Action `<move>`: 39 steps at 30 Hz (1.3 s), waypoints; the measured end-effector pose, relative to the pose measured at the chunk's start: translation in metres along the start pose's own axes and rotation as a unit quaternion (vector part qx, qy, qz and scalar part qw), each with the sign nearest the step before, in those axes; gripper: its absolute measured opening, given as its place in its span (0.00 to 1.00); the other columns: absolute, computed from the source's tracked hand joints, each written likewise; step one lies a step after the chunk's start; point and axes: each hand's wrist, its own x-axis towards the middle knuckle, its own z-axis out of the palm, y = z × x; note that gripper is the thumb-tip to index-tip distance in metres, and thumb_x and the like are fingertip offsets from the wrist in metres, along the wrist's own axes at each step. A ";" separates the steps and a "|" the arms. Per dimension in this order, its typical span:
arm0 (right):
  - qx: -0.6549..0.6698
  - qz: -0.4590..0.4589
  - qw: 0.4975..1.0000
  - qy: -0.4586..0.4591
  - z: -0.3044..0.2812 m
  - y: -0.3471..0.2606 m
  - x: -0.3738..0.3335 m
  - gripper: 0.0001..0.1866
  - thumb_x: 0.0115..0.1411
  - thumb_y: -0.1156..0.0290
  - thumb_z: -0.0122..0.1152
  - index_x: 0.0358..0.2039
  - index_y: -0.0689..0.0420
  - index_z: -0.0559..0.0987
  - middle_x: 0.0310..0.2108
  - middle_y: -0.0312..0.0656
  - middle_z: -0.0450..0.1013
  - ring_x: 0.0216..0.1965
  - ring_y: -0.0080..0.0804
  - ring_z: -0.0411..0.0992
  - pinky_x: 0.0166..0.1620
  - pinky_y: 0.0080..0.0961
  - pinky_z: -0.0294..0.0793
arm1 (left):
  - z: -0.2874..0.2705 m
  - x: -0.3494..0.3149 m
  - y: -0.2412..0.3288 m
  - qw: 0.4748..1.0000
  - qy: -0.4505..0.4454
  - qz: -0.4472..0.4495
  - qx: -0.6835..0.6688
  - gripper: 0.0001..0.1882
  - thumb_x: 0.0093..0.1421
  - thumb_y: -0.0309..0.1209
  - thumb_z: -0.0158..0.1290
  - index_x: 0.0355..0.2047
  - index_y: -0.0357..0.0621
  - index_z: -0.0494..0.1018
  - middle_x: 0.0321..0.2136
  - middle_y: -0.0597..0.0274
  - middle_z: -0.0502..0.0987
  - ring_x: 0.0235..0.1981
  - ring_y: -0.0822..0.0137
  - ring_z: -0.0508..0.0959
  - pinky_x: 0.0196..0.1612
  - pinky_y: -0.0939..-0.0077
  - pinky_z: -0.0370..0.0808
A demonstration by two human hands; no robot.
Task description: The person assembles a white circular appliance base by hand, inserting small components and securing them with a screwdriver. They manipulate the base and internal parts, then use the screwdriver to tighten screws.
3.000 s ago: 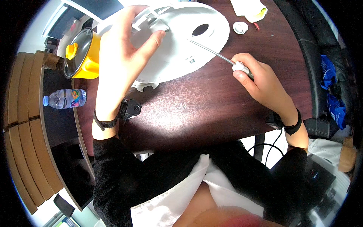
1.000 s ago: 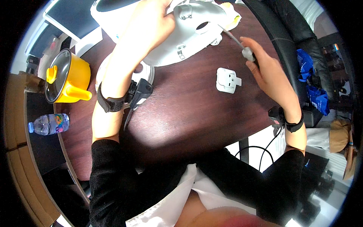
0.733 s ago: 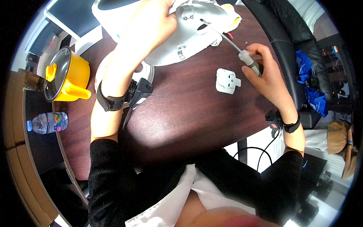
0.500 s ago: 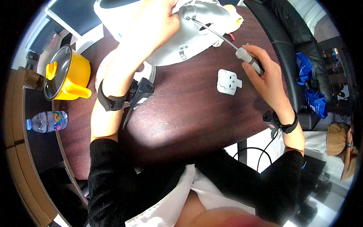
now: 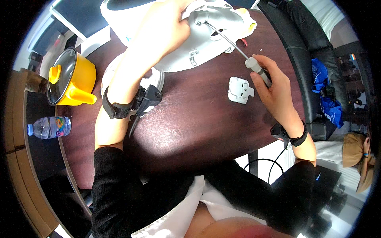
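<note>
My right hand (image 5: 275, 89) is closed round the grey-and-white handle of a screwdriver (image 5: 251, 63). Its long metal shaft slants up to the left, and the tip meets a small metal bracket (image 5: 200, 20) inside a white plastic shell (image 5: 176, 59) with a silvery inner surface. At the shell's upper left, my left hand (image 5: 168, 29) is closed on its edge; the fingertips are hidden. A small white plastic piece with slots (image 5: 239, 90) lies on the table left of my right hand. Partly under my left forearm sits a round white base (image 5: 159, 79).
A yellow pot with a glass lid (image 5: 83, 75) stands on the left of the dark wooden table (image 5: 198, 119). Farther left is a water bottle (image 5: 51, 127), and a monitor (image 5: 79, 20) is behind. A black sofa (image 5: 293, 47) borders the right side, with blue bags (image 5: 331, 111).
The shell sits slightly lower in the picture. My right hand and the screwdriver handle have shifted a little down and left; the tip stays at the bracket. My left hand keeps its place.
</note>
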 end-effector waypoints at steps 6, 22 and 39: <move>0.340 0.155 0.923 -0.087 0.018 0.013 -0.009 0.13 0.67 0.71 0.52 0.50 0.61 0.69 0.33 0.39 0.74 0.26 0.20 0.70 0.25 0.18 0.67 | 0.003 0.001 -0.008 1.000 0.019 0.009 0.010 0.16 0.54 0.15 0.42 0.40 0.40 0.75 0.33 0.47 0.79 0.36 0.52 0.79 0.40 0.63 0.75; 0.100 0.065 0.993 0.004 0.016 0.008 -0.016 0.17 0.56 0.76 0.65 0.47 0.59 0.73 0.38 0.43 0.75 0.32 0.30 0.76 0.31 0.21 0.74 | 0.013 -0.002 -0.016 0.997 0.070 0.022 0.024 0.17 0.53 0.15 0.44 0.41 0.40 0.75 0.36 0.46 0.78 0.40 0.51 0.79 0.44 0.61 0.76; -0.135 -0.145 0.977 0.073 -0.021 0.003 0.005 0.18 0.50 0.78 0.69 0.43 0.58 0.79 0.39 0.43 0.75 0.34 0.37 0.77 0.33 0.25 0.77 | 0.005 -0.002 -0.006 0.998 0.037 0.033 0.034 0.17 0.54 0.15 0.43 0.41 0.40 0.76 0.34 0.47 0.78 0.38 0.51 0.79 0.43 0.60 0.76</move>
